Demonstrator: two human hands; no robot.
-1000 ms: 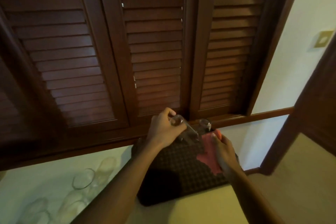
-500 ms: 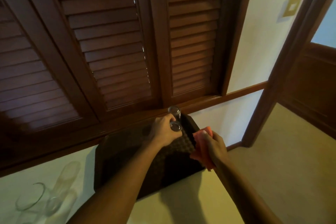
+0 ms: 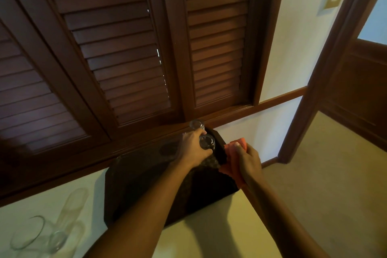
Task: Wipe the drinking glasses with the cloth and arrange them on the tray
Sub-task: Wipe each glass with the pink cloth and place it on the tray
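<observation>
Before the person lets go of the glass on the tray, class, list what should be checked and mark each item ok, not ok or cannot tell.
1. Left hand has firm hold of the drinking glass: ok, fingers curl round it.
2. Glass is over the dark tray, not beyond its edge: ok, near the far right corner.
3. Glass base is resting flat on the tray: cannot tell, the hand hides it.
4. Gap to the other glass behind it: cannot tell, they look very close.
5. Pink cloth is clear of the glass: ok, the right hand grips it beside the tray.
6. More glasses waiting: ok, several at lower left.
</observation>
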